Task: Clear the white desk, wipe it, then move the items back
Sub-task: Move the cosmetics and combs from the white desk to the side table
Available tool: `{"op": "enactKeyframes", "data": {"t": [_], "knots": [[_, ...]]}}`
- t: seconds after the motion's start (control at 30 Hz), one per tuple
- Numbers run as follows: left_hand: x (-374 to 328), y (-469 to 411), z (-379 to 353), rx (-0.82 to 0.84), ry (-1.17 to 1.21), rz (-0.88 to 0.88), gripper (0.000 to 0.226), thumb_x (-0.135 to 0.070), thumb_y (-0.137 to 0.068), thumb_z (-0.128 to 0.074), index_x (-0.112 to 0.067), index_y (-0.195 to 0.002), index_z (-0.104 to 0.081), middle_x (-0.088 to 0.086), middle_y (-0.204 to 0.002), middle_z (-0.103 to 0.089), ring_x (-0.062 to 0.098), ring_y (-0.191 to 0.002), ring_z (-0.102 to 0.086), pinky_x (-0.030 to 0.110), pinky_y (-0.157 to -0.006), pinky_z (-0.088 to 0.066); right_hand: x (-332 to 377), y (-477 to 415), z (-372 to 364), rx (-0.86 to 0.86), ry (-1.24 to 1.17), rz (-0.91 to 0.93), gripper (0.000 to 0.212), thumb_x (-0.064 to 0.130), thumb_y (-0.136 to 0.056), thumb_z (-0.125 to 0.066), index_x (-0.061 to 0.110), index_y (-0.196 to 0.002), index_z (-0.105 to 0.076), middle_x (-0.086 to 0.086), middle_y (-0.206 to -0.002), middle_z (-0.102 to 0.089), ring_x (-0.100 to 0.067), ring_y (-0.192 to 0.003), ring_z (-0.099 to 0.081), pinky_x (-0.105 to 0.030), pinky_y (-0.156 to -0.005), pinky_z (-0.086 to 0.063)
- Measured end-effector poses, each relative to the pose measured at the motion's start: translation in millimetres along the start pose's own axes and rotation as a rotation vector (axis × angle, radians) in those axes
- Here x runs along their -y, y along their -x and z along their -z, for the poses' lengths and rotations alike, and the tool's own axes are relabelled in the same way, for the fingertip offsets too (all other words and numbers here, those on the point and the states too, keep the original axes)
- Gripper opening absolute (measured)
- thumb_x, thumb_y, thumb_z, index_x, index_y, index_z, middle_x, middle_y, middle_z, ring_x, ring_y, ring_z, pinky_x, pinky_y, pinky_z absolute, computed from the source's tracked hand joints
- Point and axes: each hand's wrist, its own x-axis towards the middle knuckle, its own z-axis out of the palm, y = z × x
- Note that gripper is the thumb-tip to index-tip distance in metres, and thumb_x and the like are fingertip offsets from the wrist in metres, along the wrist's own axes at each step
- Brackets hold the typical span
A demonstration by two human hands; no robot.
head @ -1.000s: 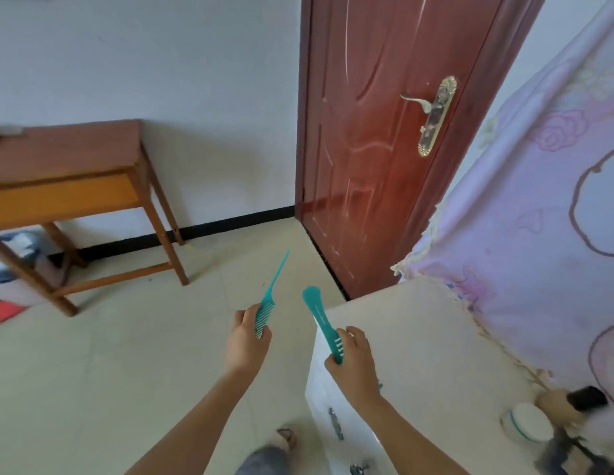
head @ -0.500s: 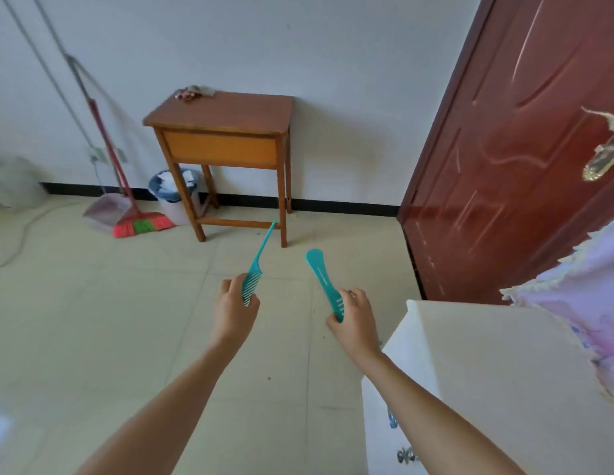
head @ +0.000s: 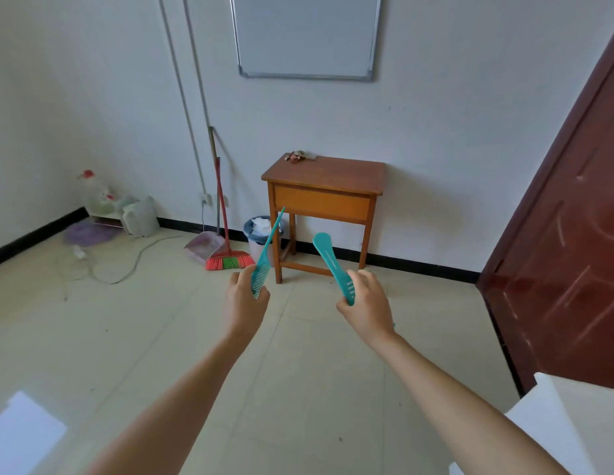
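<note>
Head view: a blue bin (head: 250,230) beside the wooden desk (head: 328,176) holds crumpled white paper; a dustpan (head: 204,246) sits by a broom (head: 230,262) to its left. The left hand (head: 245,299) curls round the toothed end of a teal tail comb (head: 266,255), thin tail pointing up. The right hand (head: 365,303) grips the toothed end of a wide teal comb (head: 333,265), rounded handle rising up-left. Both combs hang over the floor, well apart from the white desk (head: 573,423) at lower right.
</note>
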Motion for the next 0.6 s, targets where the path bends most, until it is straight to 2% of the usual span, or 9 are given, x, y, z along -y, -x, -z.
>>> {"op": "enactKeyframes", "data": {"t": [0.2, 0.37, 0.6], "knots": [[16.5, -42.5, 61.9, -0.030, 0.047, -0.061, 0.045, -0.002, -0.086, -0.056, -0.007, -0.129, -0.045, 0.015, -0.125, -0.043, 0.026, -0.113, -0.047, 0.022, -0.082, -0.041, 66.9, -28.5, -19.5, -0.050, -0.002, 0.058, 0.055, 0.016, -0.084, -0.062, 0.010, -0.133, -0.039, -0.008, -0.121, -0.050, -0.018, -0.104, -0.052, -0.018, -0.074, -0.040], [32.3, -68.9, 82.3, -0.038, 0.061, -0.038, 0.045, -0.001, -0.086, -0.055, -0.006, -0.130, -0.044, 0.016, -0.125, -0.043, 0.027, -0.112, -0.048, 0.022, -0.081, -0.043, 95.4, -54.2, -35.9, -0.047, -0.019, 0.059, 0.059, 0.016, -0.084, -0.062, 0.012, -0.137, -0.035, -0.007, -0.124, -0.049, -0.018, -0.111, -0.051, -0.019, -0.075, -0.044], [41.2, -132.2, 83.7, -0.061, 0.021, -0.028, 0.044, -0.006, -0.087, -0.055, -0.007, -0.130, -0.045, 0.013, -0.127, -0.043, 0.025, -0.112, -0.047, 0.028, -0.084, -0.049, 105.1, -125.4, -51.1, -0.079, 0.000, 0.139, 0.057, 0.017, -0.084, -0.062, 0.011, -0.135, -0.037, -0.009, -0.124, -0.050, -0.017, -0.104, -0.052, -0.021, -0.076, -0.047]]}}
